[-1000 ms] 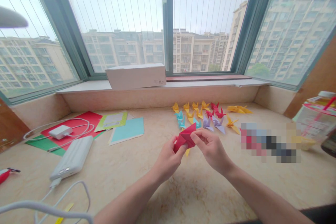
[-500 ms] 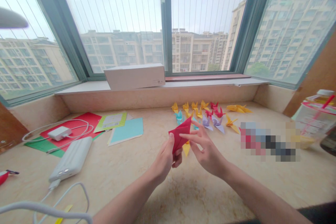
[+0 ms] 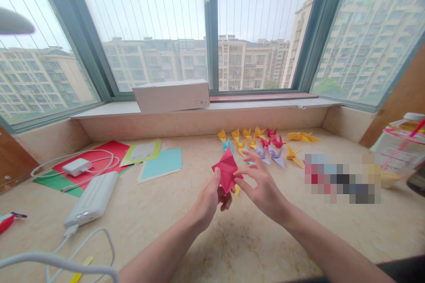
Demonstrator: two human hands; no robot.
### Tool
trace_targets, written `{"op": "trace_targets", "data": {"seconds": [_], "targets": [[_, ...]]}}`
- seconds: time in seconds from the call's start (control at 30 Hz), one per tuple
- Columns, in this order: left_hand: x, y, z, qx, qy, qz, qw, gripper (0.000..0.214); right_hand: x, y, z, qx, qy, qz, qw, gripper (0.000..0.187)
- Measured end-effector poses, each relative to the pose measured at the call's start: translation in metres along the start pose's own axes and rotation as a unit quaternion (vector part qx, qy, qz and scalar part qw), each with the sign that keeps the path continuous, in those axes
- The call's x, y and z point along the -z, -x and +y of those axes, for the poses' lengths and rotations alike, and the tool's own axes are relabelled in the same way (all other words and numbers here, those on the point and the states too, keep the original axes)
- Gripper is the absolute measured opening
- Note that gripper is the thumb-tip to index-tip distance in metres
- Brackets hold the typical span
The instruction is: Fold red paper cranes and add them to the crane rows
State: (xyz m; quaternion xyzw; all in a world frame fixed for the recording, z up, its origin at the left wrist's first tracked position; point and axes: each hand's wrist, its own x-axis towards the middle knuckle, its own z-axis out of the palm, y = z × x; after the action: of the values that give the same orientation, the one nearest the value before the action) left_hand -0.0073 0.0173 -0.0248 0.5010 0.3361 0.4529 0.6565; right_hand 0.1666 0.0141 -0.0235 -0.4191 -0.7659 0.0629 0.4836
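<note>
A folded red origami paper (image 3: 227, 169), roughly diamond-shaped with creases across it, is held up over the stone counter. My left hand (image 3: 210, 192) grips its left and lower side, the thumb on the front face and the fingers behind. On the other side, my right hand (image 3: 260, 181) pinches the right corner between thumb and index finger, its remaining fingers spread. Behind the paper stand several finished paper cranes, among them a yellow crane (image 3: 259, 132), a red crane (image 3: 277, 142), a purple crane (image 3: 276, 155) and a blue crane (image 3: 227, 145), partly covered by the paper.
Left on the counter (image 3: 149, 225) lie a white power bank (image 3: 92, 199), a charger (image 3: 77, 166) with cable, red paper (image 3: 114, 147) and blue paper (image 3: 166, 164). A white box (image 3: 171, 96) rests on the sill. A plastic cup (image 3: 400, 152) stands at right, beside a blurred-out patch.
The red paper has turned and now shows a wider diamond with its point up. My right hand has shifted its fingers from the paper's face to a pinch on its right corner.
</note>
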Motion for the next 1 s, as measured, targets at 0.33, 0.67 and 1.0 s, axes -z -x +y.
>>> {"op": "trace_targets", "data": {"seconds": [0.33,0.67,1.0], "targets": [[0.003,-0.001,-0.005,-0.009,-0.016,-0.023,1.000,0.054,0.012,-0.003,-0.014,0.183,0.065,-0.090,0.977,0.027],[-0.006,0.007,0.001,-0.040,-0.034,-0.006,0.999,0.070,0.013,-0.002,-0.015,0.224,0.089,-0.072,0.968,0.026],[-0.010,0.008,0.007,-0.054,-0.080,-0.051,0.994,0.070,0.012,-0.002,-0.014,0.198,0.018,-0.043,0.979,0.015]]}}
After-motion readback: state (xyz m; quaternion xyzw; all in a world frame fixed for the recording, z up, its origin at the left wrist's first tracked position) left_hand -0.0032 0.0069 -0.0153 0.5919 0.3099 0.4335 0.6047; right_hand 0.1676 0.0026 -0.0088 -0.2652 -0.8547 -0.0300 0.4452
